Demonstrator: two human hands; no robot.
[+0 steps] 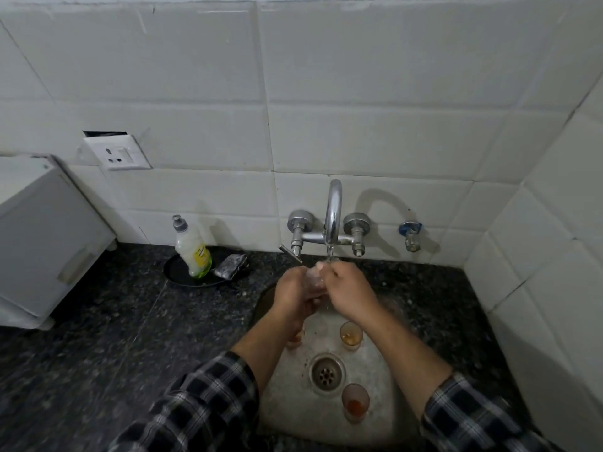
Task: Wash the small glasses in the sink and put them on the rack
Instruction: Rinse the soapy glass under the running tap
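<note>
A small clear glass (316,279) is held between both hands under the running tap (332,220), over the steel sink (287,396). My left hand (293,296) grips its side. My right hand (350,290) has fingers curled over its rim, where the water falls. Two small glasses stand upright in the sink: one with amber dregs (351,336) behind the drain, one with reddish dregs (355,402) in front of it. A third glass (295,339) shows partly under my left wrist. No rack is in view.
A dish soap bottle (192,247) and a scrub pad (232,265) sit on a black round tray (177,272) left of the tap. A white appliance (42,236) stands at far left on the dark granite counter (114,321). Tiled walls close the back and right.
</note>
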